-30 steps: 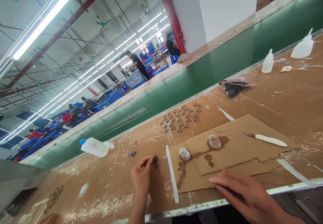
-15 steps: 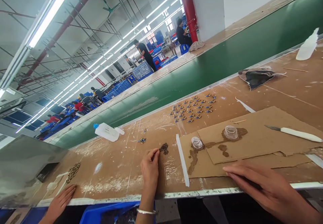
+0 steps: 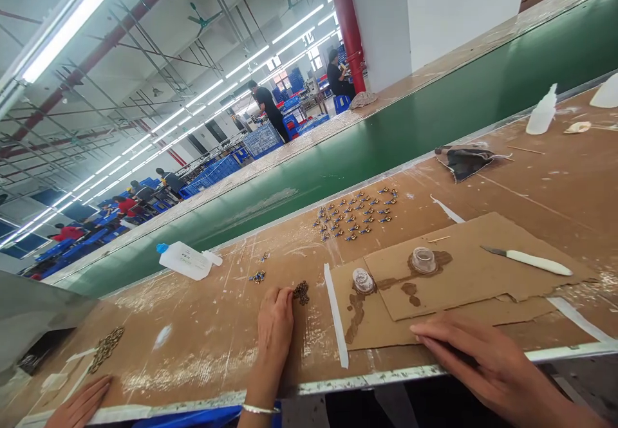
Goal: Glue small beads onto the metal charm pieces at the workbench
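My left hand (image 3: 276, 318), a bangle on its wrist, has its fingers pinched at the left edge of a pile of small dark brown pieces (image 3: 302, 293). What sits between those fingertips is hidden. Over the front edge of a cardboard sheet (image 3: 463, 280), my right hand (image 3: 483, 360) holds thumb and fingers together; anything in that pinch is too small to make out. On the cardboard stand two small clear plastic cups (image 3: 363, 281) amid wet brown stains, and a knife with a white handle (image 3: 539, 262). Beyond them lie several small blue-and-gold pieces (image 3: 355, 212) in loose rows.
Another person's hand (image 3: 82, 402) rests at the bench's left end by a pile of brassy pieces (image 3: 107, 349). A white bottle with a blue cap (image 3: 186, 260) lies at the back. Further right are a dark cloth (image 3: 466, 163) and a squeeze bottle (image 3: 541, 112). A green conveyor belt (image 3: 338, 158) runs behind.
The view has swung to the right, so the bench appears shifted left. My left fingertips are slightly further into the dark pile. My right hand keeps its pinch near the cardboard edge.
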A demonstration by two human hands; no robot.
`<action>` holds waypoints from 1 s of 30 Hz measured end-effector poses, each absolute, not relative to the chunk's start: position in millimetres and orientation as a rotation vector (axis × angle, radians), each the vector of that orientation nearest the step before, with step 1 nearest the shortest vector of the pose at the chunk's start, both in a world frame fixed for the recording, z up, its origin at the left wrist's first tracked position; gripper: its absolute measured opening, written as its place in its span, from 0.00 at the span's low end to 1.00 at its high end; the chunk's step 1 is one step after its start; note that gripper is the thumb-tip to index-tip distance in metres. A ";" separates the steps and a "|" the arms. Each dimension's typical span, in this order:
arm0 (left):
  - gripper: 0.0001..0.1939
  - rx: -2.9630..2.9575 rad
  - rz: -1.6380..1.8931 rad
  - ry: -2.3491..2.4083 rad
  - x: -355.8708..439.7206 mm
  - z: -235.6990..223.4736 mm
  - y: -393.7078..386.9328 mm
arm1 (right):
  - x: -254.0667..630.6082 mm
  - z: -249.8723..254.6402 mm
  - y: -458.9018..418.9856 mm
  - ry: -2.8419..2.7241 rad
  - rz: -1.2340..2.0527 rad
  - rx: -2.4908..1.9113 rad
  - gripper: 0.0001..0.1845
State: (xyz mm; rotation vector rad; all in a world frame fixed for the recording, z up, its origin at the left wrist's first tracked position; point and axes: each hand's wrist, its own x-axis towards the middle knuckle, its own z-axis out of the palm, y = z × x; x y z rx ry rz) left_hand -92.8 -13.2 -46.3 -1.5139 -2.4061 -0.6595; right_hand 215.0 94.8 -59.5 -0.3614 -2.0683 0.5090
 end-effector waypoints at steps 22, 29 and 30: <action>0.12 -1.524 -0.661 -2.175 -32.7 -71.1 -62.3 | 216.5 -67.4 92.6 -2.130 0.554 -0.388 0.10; 0.13 -1.430 -0.900 -2.301 -23.4 -74.2 -69.9 | 217.8 -68.8 92.4 -2.178 0.506 -0.376 0.10; 0.13 -1.414 -0.918 -2.294 -22.7 -74.6 -69.1 | 218.0 -68.9 92.5 -2.183 0.501 -0.376 0.10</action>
